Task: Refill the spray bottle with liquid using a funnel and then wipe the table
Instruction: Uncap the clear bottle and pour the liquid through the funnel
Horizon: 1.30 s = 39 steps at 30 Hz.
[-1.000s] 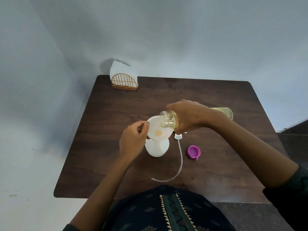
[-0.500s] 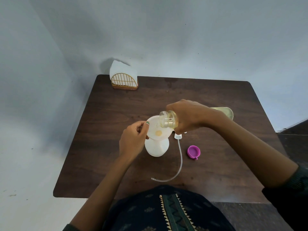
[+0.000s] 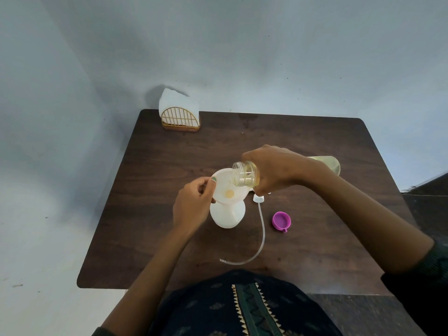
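From the head view, the white spray bottle [image 3: 227, 214] is standing upright near the middle of the brown desk [image 3: 169, 166], with a funnel [image 3: 229, 189] sitting in its neck. The left hand [image 3: 192, 206] is pinching the funnel's rim. The right hand [image 3: 276, 169] is gripping a clear bottle [image 3: 244, 174] of yellowish liquid, tilted over the funnel (a small pool is showing inside). Right of the spray bottle are lying the spray tube [image 3: 260, 229] and a purple cap [image 3: 281, 220]; a napkin holder [image 3: 180, 117] is standing at the desk's far corner.
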### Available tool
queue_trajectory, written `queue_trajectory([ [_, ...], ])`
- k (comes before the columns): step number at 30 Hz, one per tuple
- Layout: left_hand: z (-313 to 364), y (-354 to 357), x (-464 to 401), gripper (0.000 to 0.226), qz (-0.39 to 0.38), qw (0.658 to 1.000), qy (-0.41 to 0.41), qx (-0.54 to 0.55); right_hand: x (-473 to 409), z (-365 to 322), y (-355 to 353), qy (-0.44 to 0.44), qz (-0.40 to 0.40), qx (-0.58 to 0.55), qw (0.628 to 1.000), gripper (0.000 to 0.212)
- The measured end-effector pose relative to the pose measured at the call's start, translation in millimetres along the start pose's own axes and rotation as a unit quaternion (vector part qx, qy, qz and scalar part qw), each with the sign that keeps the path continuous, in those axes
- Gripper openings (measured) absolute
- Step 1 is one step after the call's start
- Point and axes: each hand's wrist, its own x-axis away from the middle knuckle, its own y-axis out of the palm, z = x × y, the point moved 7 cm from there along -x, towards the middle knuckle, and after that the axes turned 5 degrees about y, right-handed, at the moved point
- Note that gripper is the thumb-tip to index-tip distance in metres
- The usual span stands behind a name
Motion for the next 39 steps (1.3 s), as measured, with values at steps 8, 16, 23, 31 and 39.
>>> queue_trajectory([
  [8,-2.3,1.3,-0.1,0.023,-0.004,1.000,0.002,0.007,1.1,0.0,0.2,0.000,0.000,-0.004,1.000,0.037],
  [16,-1.6,4.6,-1.2,0.013,-0.002,1.000,-0.002,0.015,3.1,4.0,-1.4,-0.004,0.006,0.002,1.000,0.038],
  [23,-1.9,5.4,0.1,0.018,-0.009,1.000,0.000,0.018,6.6,1.4,-1.6,-0.007,0.000,0.007,1.000,0.041],
  [31,-1.9,4.9,-0.3,0.017,-0.011,1.000,0.002,0.026,5.7,1.4,0.4,-0.012,0.004,0.002,1.000,0.040],
  [39,-2.8,5.1,2.4,0.017,-0.012,0.999,-0.005,0.035,8.0,1.8,1.9,-0.013,0.003,0.000,1.000,0.040],
])
